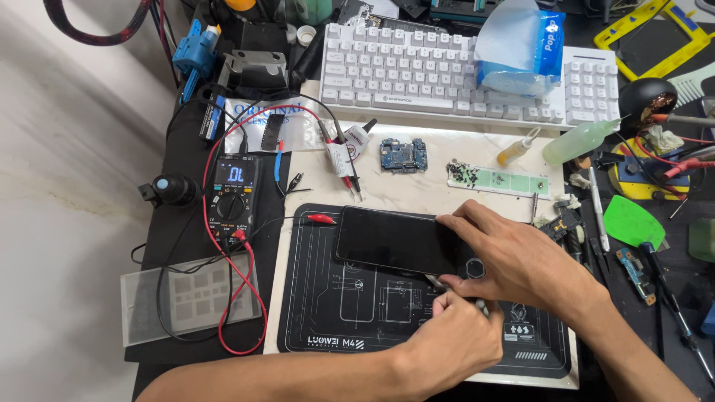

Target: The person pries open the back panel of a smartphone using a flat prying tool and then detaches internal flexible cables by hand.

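A black smartphone (391,240) lies screen-side up on a black work mat (320,313) with white line drawings. My right hand (521,257) reaches in from the right and grips the phone's right end, fingers over its top edge and thumb below. My left hand (454,335) comes across from the lower left, its fingers closed around a thin metal tool (436,281). The tool's tip meets the phone's lower right edge. The rest of the tool is hidden in my fist.
A multimeter (232,195) with red and black leads sits left of the mat. Behind lie a small blue circuit board (403,155), a green screw strip (499,180), a white keyboard (417,71) and a tissue pack (521,48). Bottles (581,140), picks and tools crowd the right.
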